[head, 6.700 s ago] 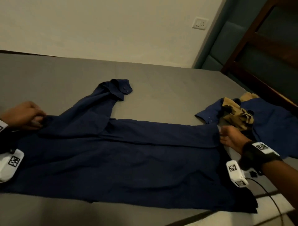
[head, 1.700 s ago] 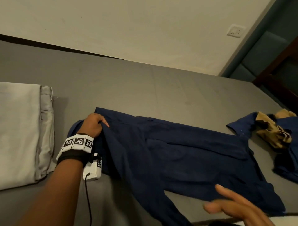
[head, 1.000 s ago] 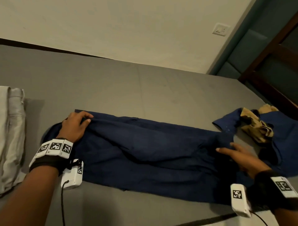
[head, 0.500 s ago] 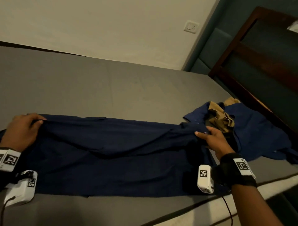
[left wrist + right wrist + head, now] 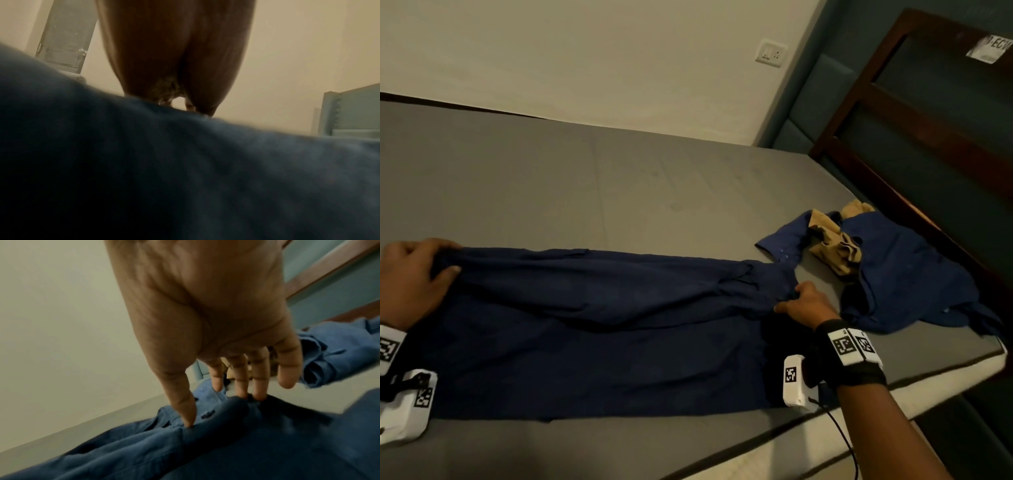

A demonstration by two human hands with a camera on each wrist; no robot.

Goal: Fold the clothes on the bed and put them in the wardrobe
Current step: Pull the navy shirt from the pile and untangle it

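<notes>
Grey bedding (image 5: 619,178) fills the head view, with a pale wall beyond and a dark wooden bed frame (image 5: 893,113) off past the right hand. A navy shirt (image 5: 599,342) lies stretched between the two hands. The left hand (image 5: 412,277) curls round a raised fold at its end; the right hand (image 5: 803,305) pinches the matching fold at the other end. To fold well, I judge both ends should travel toward the body together, level and taut, so the fold lands square. Just beyond the right hand lies an unfolded pile: a blue garment (image 5: 907,277) with tan cloth (image 5: 832,246) in it. The mattress edge runs close under the right wrist, so little room remains there; ahead of both hands the bed lies open.

From the left wrist, blurred navy cloth (image 5: 185,178) hides the fingertips; the hand (image 5: 174,48) reaches into it, grip unclear here.

From the right wrist, the thumb (image 5: 183,405) and fingers (image 5: 241,382) nip a ridge of the shirt (image 5: 226,443).
</notes>
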